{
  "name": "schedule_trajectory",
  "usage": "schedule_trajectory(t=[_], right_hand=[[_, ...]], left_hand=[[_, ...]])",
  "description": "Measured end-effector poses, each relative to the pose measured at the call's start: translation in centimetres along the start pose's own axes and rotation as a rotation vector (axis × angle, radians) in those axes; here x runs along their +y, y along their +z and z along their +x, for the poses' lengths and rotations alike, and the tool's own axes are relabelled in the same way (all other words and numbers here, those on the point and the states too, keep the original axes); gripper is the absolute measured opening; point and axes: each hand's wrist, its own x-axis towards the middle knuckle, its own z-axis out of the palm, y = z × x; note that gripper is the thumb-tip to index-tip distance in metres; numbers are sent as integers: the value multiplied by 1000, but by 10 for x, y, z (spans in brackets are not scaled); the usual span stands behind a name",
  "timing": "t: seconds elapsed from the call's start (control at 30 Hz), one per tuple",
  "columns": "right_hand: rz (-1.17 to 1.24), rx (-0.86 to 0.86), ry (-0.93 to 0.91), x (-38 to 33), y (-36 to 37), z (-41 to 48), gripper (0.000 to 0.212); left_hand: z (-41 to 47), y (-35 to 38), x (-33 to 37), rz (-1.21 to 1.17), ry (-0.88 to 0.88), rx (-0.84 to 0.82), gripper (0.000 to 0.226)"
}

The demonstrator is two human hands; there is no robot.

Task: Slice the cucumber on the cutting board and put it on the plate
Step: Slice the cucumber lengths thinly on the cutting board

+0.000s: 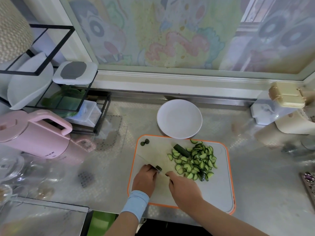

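1. As my left hand pinches a cucumber stub on the cutting board, my right hand grips the knife beside it.
2. The slices lie heaped on the board, the plate just behind.

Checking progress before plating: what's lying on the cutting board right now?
Cucumber slices in a pile, one uncut cucumber chunk, two end pieces at the far left corner. The left hand holds a small cucumber bit; the right hand is beside it. The board beneath both hands is covered.

The cutting board looks matt plastic (plate glossy), the counter shiny embossed metal.
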Motion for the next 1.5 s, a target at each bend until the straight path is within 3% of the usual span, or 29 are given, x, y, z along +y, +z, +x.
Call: schedule_trajectory(t=[0.23,0.4,0.83,1.0,1.2,1.5], right_hand=[[-6,3,8,4,0,1,28],[11,-11,24,0,4,11,24],[29,-19,10,-2,2,12,27],[13,-10,6,8,-1,-1,29],[23,-13,16,8,0,1,27],[18,-38,42,-8,7,23,20]], left_hand=[[0,0,2,5,-24,-9,29],[-1,0,4,-20,-82,-37,9],[-2,-1,4,5,-42,8,9],[-3,1,4,56,-26,33,30],[-2,1,4,14,-65,-7,11],[-6,0,5,-42,-83,3,16]])
